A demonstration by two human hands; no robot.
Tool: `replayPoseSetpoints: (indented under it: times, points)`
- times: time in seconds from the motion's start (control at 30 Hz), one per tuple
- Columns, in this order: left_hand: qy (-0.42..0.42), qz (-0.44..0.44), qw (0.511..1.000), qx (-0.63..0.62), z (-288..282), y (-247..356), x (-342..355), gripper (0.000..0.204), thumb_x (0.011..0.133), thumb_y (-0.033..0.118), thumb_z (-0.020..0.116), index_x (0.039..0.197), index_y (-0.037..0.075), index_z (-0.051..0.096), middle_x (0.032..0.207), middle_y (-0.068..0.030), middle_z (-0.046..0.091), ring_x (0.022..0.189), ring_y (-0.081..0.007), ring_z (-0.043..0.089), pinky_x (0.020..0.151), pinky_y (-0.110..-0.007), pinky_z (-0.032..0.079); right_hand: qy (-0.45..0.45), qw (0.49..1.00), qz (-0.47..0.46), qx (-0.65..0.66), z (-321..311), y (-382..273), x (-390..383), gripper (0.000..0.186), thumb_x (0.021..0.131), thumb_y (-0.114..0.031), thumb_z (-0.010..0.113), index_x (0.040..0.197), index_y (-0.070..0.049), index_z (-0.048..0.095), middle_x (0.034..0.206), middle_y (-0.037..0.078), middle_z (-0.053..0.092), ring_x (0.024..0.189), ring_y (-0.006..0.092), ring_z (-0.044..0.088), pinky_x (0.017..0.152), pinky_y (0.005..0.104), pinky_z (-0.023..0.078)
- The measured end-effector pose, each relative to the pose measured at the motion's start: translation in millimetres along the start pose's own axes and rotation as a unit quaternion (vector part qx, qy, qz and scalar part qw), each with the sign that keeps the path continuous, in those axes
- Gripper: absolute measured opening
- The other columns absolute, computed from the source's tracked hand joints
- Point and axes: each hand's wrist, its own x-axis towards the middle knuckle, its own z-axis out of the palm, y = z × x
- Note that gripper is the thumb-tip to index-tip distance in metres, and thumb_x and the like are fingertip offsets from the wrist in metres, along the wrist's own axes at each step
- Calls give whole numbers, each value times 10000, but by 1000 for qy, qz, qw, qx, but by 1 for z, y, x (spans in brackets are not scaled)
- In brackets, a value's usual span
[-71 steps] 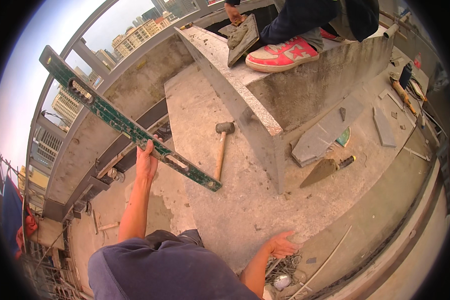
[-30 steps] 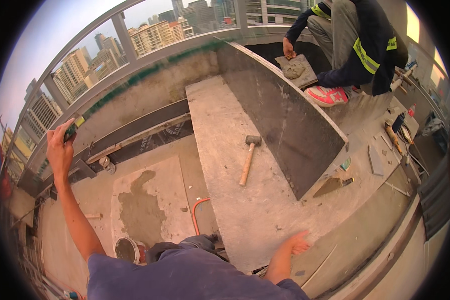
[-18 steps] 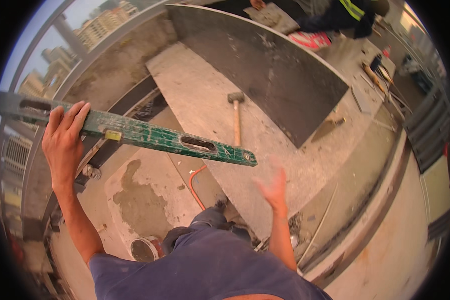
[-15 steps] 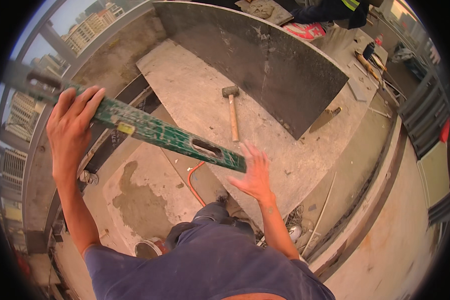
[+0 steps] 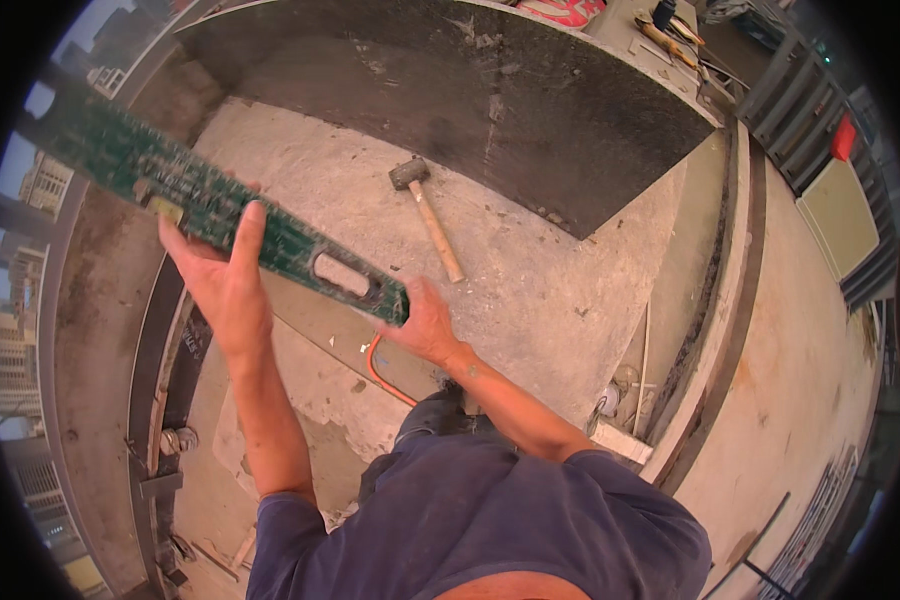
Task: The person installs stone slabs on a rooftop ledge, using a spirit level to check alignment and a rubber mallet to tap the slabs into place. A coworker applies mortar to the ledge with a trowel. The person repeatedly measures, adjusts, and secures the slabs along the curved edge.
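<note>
A long green spirit level (image 5: 205,190), scuffed with pale marks, is held up at a slant in front of me; its far left end runs up toward the picture's rim. My left hand (image 5: 228,290) grips its middle near the yellowish vial, the thumb across the face and the other fingers partly hidden. Around the lower right end, beyond the oval slot, my right hand (image 5: 425,322) is closed. A mallet (image 5: 435,228) with a dark head and wooden handle lies below the level on a pale stone slab (image 5: 550,310).
A dark slab (image 5: 420,100) stands on edge behind the mallet. Hand tools (image 5: 670,42) lie at the far right. An orange hose (image 5: 383,378) curves by my legs. A cream panel (image 5: 838,220) leans near grey slats (image 5: 778,92) on the right. A low wall (image 5: 95,350) borders the left.
My left hand has shifted from the level's upper left part to its middle. My right hand, spread beside the end before, has closed on it. The whole view has turned.
</note>
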Motion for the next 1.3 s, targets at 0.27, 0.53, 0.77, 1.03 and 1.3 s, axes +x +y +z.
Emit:
replayPoseSetpoints:
  times: [0.27,0.53,0.77,1.03,1.3]
  points:
    - [5,-71,987,-144,-32,-88,62,618,1024,-11,718,1564,62,427,1366,-200,677,1115,-313,745,974,-468,646,-62,914,213,-341,40,162,66,629,1019,-415,721,1416,60,611,1470,252,596,1389,387,561,1163,491,466]
    - [-27,-51,986,-156,3,-111,101,476,1032,57,755,1457,21,543,1336,-183,716,1135,-319,756,995,-433,627,-47,909,338,-238,-4,186,59,401,916,-320,740,1208,-47,704,1122,257,761,1083,414,745,914,501,596]
    - [-72,-64,970,-222,83,-97,103,438,1042,77,756,1429,46,552,1290,-184,744,1152,-278,747,1008,-402,603,27,909,377,-177,-136,135,-196,341,881,-283,686,1098,-19,695,874,294,720,849,507,713,760,590,544]
    - [-94,-36,962,-253,200,-98,67,443,1028,87,790,1424,92,593,1274,-30,725,1137,-146,673,1017,-319,530,266,824,463,-190,-217,173,-289,396,914,-339,726,1086,16,685,848,295,712,830,517,706,740,563,540]
    - [-57,3,972,-230,269,-100,48,393,1015,126,819,1339,57,607,1227,-26,708,1098,-145,642,1001,-313,509,288,791,428,-328,-338,331,-99,464,968,-363,696,1226,21,655,1282,261,669,1210,449,656,1006,612,491]
